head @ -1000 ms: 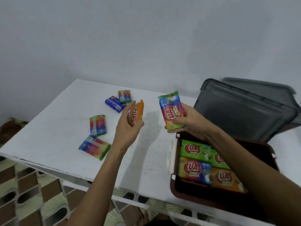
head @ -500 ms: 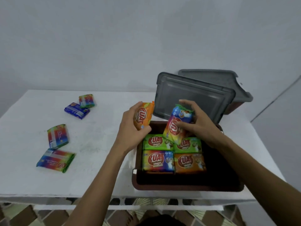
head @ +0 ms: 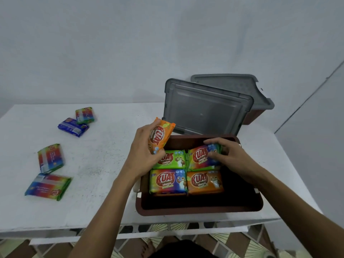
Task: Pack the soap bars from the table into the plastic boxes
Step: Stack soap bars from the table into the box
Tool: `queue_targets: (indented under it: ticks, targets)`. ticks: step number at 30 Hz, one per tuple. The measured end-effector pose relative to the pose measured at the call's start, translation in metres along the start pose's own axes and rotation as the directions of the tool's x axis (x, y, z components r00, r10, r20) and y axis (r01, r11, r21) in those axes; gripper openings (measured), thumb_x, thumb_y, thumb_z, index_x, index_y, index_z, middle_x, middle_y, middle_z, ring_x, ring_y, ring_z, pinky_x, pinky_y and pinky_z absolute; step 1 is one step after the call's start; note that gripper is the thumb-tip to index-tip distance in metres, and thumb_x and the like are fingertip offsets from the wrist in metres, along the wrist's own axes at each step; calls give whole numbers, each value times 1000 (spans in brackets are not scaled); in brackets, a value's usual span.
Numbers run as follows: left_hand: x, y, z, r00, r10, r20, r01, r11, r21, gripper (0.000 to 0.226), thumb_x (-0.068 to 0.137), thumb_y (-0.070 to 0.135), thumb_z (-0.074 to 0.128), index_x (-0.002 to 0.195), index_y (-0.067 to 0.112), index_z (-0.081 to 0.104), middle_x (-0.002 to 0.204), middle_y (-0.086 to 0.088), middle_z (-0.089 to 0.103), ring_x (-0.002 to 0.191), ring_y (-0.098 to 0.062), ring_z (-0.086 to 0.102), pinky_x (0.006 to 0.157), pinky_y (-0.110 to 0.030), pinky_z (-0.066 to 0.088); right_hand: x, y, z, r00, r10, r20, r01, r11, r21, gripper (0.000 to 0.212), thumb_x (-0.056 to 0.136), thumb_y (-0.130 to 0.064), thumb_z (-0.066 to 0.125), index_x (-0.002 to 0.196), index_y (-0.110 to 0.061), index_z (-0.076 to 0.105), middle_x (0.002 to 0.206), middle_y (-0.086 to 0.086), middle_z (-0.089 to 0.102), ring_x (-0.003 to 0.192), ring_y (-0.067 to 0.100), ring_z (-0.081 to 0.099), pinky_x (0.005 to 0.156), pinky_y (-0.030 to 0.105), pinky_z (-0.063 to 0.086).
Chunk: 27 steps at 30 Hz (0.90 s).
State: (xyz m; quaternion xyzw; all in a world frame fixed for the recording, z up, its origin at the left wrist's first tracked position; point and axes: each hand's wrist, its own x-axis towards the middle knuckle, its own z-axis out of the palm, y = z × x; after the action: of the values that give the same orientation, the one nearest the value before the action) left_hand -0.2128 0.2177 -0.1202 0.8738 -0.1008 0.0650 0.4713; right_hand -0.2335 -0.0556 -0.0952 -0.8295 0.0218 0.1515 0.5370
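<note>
A brown plastic box (head: 201, 209) stands open on the white table (head: 104, 161), with several wrapped soap bars packed flat in its far half. My left hand (head: 144, 151) holds an orange soap bar (head: 160, 135) upright over the box's far left corner. My right hand (head: 226, 155) grips a rainbow soap bar (head: 200, 157) lying flat on top of the packed bars at the far right. Several more bars lie loose on the table's left side: a blue one (head: 73, 127), a green-edged one (head: 85, 115) and two rainbow ones (head: 50, 157) (head: 48, 186).
A grey lid (head: 204, 108) leans up behind the open box. Behind that stands a second brown box (head: 253, 116) with its grey lid (head: 232, 86) on. The table's front edge runs just below the open box, with patterned floor tiles under it.
The view has swung right, over the box. My right hand has lowered the rainbow bar from upright to flat on the packed bars. My left hand has brought the orange bar to the box's corner.
</note>
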Motion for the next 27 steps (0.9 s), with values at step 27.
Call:
queue_targets:
  ticks: [27]
  targets:
    - [-5,-2,1,999,-26,31,27,998,-48,81,71,33,68,142,42,31,139,11,40,119,-6,47,87,-33,55,6,5,29,991,-18,-130,-70,765,-641,43,99,-31,50,142,-21,47,136,8,54,120,24,55,101,35,45]
